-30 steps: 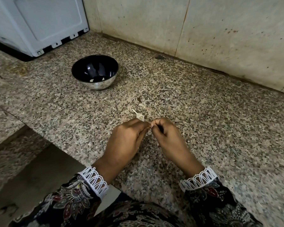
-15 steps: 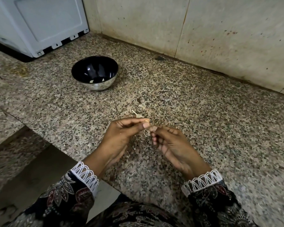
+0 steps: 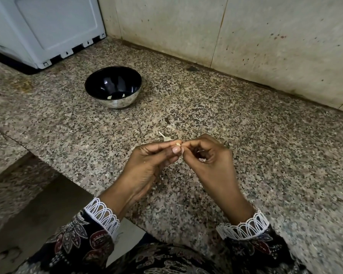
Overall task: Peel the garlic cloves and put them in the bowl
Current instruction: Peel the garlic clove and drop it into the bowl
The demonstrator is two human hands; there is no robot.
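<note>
Left hand [image 3: 147,163] up over the counter, thumb and forefinger pinched tight on a small pale garlic clove [image 3: 178,144], only a sliver of it showing at the fingertips. Right hand [image 3: 210,155] meets it head-on, fingers curled in, tips nipping at the same clove from the other side. Both hands hover above the granite countertop [image 3: 265,155], not resting on it.

Sweeping from the left: a white appliance [image 3: 48,30] stands at the far left corner, its base on a dark mat. Just to the right of it, further along the counter, sits the bowl [image 3: 113,87], black inside, shiny metal outside, upright, well apart from the hands. A couple of pale cloves lie on its bottom, near the front wall. Moving on toward the centre, a scrap of garlic peel [image 3: 165,137] with a thin stalk lies on the stone just beyond the left fingertips, and a few more pale flakes lie a little further back. Whether anything sits under the right palm, I cannot tell; there is a pale speck in its shadow.

Behind it all runs the stained wall [image 3: 246,36], spotted with dark flecks. At the bottom, two dark floral sleeves [image 3: 77,240] with white lace cuffs frame the wrists, one on each side.
</note>
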